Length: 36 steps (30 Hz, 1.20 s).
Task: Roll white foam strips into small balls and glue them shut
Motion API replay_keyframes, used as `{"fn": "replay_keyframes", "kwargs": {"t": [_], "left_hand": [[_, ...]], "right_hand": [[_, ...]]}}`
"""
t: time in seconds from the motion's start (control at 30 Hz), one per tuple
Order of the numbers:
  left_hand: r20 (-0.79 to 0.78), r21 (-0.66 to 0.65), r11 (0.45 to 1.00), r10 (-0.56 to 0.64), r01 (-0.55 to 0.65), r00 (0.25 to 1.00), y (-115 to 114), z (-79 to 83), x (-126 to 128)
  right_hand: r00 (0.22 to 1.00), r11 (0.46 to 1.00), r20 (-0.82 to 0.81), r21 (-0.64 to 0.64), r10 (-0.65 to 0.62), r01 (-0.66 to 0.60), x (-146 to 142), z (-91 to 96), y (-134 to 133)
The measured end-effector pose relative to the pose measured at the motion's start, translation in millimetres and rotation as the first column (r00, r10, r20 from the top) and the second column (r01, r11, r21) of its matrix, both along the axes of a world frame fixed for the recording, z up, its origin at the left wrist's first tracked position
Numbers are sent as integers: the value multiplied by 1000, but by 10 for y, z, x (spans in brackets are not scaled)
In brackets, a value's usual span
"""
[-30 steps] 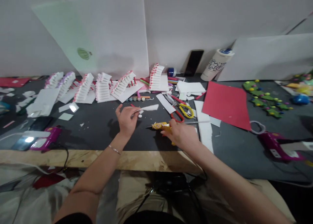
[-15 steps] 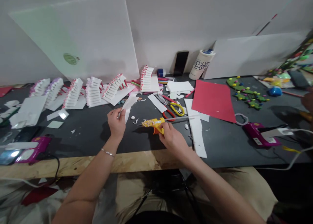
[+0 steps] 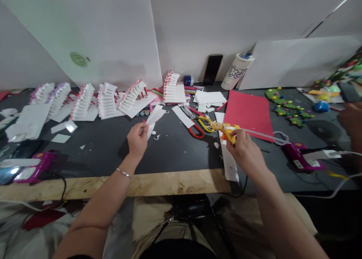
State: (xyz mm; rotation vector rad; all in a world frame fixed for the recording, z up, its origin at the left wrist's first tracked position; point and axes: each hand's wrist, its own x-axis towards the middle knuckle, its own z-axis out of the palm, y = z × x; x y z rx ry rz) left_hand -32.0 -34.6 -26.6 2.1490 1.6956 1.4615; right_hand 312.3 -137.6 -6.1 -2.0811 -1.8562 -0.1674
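Observation:
Between the thumb and fingers of my left hand (image 3: 138, 138) is a folded strip of white paper (image 3: 155, 117), raised above the dark tabletop. My right hand (image 3: 245, 149) is wrapped round the handle of a yellow hot glue gun (image 3: 226, 127), whose nozzle points left. A clear glue stick (image 3: 260, 133) sticks out of the gun's back end. Under the gun lie a white strip (image 3: 230, 164) and part of a red sheet (image 3: 246, 110). Scissors with yellow handles (image 3: 206, 124) lie by the nozzle, near red-handled pliers (image 3: 196, 131).
Several small white stair models with red and purple tips (image 3: 107, 102) line the back left. A phone (image 3: 212, 69) and a white tumbler (image 3: 237, 71) stand at the wall. Purple power strips (image 3: 301, 157) sit at both sides. Another person's hand (image 3: 352, 119) shows at the right edge.
My right hand has carried the glue gun to the right, away from the paper strip, over the red sheet's edge. My left hand still holds the strip and has barely moved.

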Motion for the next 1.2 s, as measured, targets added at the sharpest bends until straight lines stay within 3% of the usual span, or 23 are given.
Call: {"fn": "replay_keyframes", "kwargs": {"t": [0.2, 0.33, 0.47, 0.53, 0.6, 0.73, 0.87, 1.0, 1.1, 1.17, 1.2], "left_hand": [[-217, 105, 942, -291, 319, 932, -114, 86, 144], [-432, 50, 876, -414, 480, 801, -253, 200, 231], [-533, 8, 891, -380, 453, 756, -410, 257, 297], [-562, 10, 906, -344, 422, 752, -485, 239, 332], [-604, 14, 910, -322, 414, 729, -556, 200, 362], [-718, -30, 898, -325, 440, 616, -677, 134, 349], [-766, -81, 881, -354, 465, 537, -742, 83, 213], [-733, -123, 854, -422, 506, 533, -766, -15, 89], [-703, -156, 851, -452, 502, 548, -782, -74, 60], [-689, -168, 856, -457, 490, 563, -790, -100, 59], [-680, -168, 858, -457, 485, 573, -793, -112, 60]], "right_hand": [[999, 994, -3, -105, -33, 32, 260, -331, 38], [1000, 996, 0, -90, -18, 18, 291, -227, 6], [999, 999, 37, 32, 33, -34, -3, 53, -62], [963, 961, -44, 80, 268, -264, -303, 139, -93], [883, 885, -79, 103, 463, -455, -636, 149, -109], [852, 851, -35, 66, 523, -520, -1081, 8, -53], [832, 834, 53, -23, 552, -552, -1111, -156, 18], [799, 800, 51, -63, 599, -596, -1091, -261, -28], [779, 776, -7, -81, 627, -625, -1036, -240, -16], [805, 802, -74, -70, 588, -593, -866, -138, 101], [858, 858, -99, -52, 504, -510, -729, -64, 201]]}}
